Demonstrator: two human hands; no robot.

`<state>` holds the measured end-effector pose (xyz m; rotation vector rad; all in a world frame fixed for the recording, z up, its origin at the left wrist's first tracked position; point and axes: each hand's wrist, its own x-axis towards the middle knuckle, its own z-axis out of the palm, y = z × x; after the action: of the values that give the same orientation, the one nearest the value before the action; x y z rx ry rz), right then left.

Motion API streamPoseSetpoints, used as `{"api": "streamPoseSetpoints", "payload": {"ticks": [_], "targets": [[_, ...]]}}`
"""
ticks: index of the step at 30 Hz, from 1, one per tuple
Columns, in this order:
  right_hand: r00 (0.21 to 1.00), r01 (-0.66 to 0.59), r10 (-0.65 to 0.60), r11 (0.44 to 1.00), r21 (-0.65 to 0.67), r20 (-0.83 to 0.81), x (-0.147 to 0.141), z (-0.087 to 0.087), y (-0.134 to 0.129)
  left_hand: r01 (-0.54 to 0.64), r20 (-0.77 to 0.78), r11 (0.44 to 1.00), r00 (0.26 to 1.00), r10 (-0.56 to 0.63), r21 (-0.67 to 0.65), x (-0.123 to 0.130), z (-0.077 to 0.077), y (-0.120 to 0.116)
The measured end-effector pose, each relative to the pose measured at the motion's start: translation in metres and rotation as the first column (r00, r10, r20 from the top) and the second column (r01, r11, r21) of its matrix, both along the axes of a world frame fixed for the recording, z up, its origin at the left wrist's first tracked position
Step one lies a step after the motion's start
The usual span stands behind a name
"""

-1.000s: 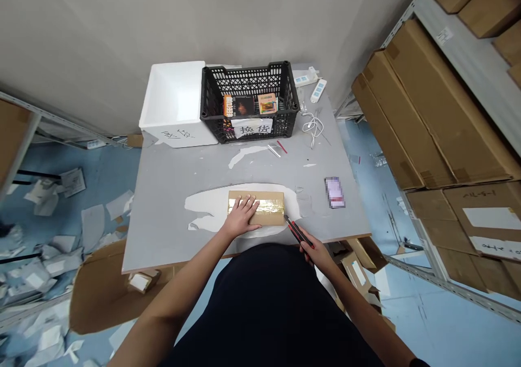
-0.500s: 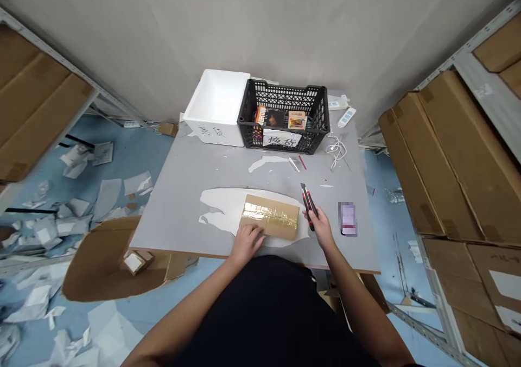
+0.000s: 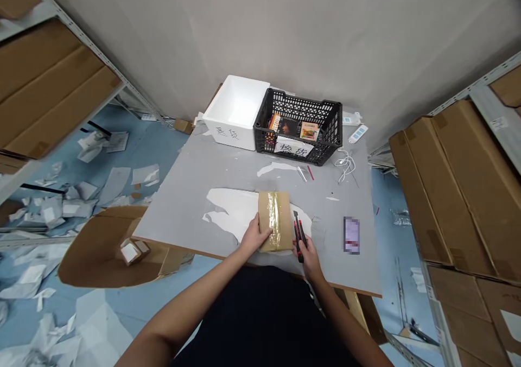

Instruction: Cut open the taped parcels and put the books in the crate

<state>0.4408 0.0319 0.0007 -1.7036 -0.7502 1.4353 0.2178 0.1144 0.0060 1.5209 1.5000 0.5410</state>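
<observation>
A small cardboard box (image 3: 280,220) with shiny tape along its middle lies on the table, its long side pointing away from me. My left hand (image 3: 254,235) grips its left edge, thumb on top and the other fingers along the side. In my right hand (image 3: 308,253) is a red and black box cutter (image 3: 299,234), its blade end pointing away from me. The fingers of that hand are close to the box's lower right edge; whether they touch it I cannot tell. Under the box, a torn white patch (image 3: 232,209) shows on the grey tabletop (image 3: 183,188).
At the back stand a white foam box (image 3: 230,133) and a black crate (image 3: 297,150) holding small packages. A phone (image 3: 351,235) and a white cable (image 3: 345,163) lie to the right. An open carton (image 3: 89,253) and scattered wrappers are on the floor at left.
The cardboard box has been turned from lying crosswise to lengthwise. My left hand has shifted onto its left edge, and the right hand with the box cutter has come nearer to the box.
</observation>
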Motion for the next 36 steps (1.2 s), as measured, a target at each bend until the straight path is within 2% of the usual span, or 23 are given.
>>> {"api": "streamPoseSetpoints", "payload": {"ticks": [2,4,7,10,12,14,16,18,20,24,27,30,32,34,36], "targets": [[0.994,0.086,-0.084,0.996,0.025,-0.073,-0.014,-0.002,-0.005,0.004,-0.123,0.999,0.992,0.001,0.044,-0.003,0.002,0.011],[0.986,0.135,-0.126,0.987,0.085,-0.106,-0.019,-0.001,0.007,0.02,-0.235,0.997,0.972,-0.001,0.079,-0.006,0.004,0.012],[0.994,0.104,-0.097,0.975,0.197,-0.045,-0.012,0.007,0.055,0.119,-0.383,0.982,0.922,-0.054,0.147,-0.007,0.004,-0.007],[0.999,-0.021,0.011,0.961,0.276,0.037,-0.004,0.018,0.12,0.294,-0.507,0.935,0.847,-0.159,0.199,-0.004,0.001,-0.035],[0.995,-0.097,0.088,0.95,0.298,0.046,-0.005,0.023,0.159,0.384,-0.571,0.897,0.796,-0.201,0.22,-0.005,-0.002,-0.045],[0.988,-0.156,0.15,0.949,0.275,0.041,-0.009,0.023,0.185,0.449,-0.604,0.861,0.763,-0.23,0.24,-0.012,-0.005,-0.046],[0.984,-0.175,0.173,0.949,0.26,0.034,-0.012,0.019,0.196,0.51,-0.612,0.822,0.743,-0.271,0.255,-0.024,-0.007,-0.041],[0.987,-0.163,0.161,0.952,0.259,0.029,-0.011,0.013,0.19,0.565,-0.612,0.784,0.723,-0.32,0.258,-0.04,-0.008,-0.034],[0.993,-0.114,0.112,0.961,0.251,0.022,-0.003,0.006,0.172,0.592,-0.617,0.765,0.709,-0.343,0.255,-0.058,-0.008,-0.027],[0.998,0.056,-0.063,0.976,0.209,0.023,0.016,-0.005,0.106,0.588,-0.651,0.767,0.692,-0.313,0.257,-0.09,-0.003,-0.008],[0.986,0.145,-0.157,0.97,0.193,0.048,0.018,-0.01,0.052,0.564,-0.686,0.793,0.672,-0.281,0.228,-0.101,0.003,0.018],[0.983,0.162,-0.171,0.979,0.126,0.065,0.007,-0.015,0.012,0.517,-0.691,0.839,0.67,-0.273,0.17,-0.096,0.009,0.047],[0.986,0.158,-0.163,0.983,0.098,0.043,0.002,-0.016,-0.002,0.51,-0.693,0.844,0.67,-0.267,0.168,-0.085,0.015,0.059],[0.983,0.181,-0.182,0.98,0.085,-0.004,0.002,-0.015,-0.01,0.504,-0.702,0.835,0.677,-0.221,0.223,-0.07,0.022,0.063],[0.98,0.199,-0.197,0.977,0.069,-0.032,0.009,-0.01,-0.012,0.535,-0.694,0.795,0.688,-0.212,0.287,-0.054,0.028,0.058]]}}
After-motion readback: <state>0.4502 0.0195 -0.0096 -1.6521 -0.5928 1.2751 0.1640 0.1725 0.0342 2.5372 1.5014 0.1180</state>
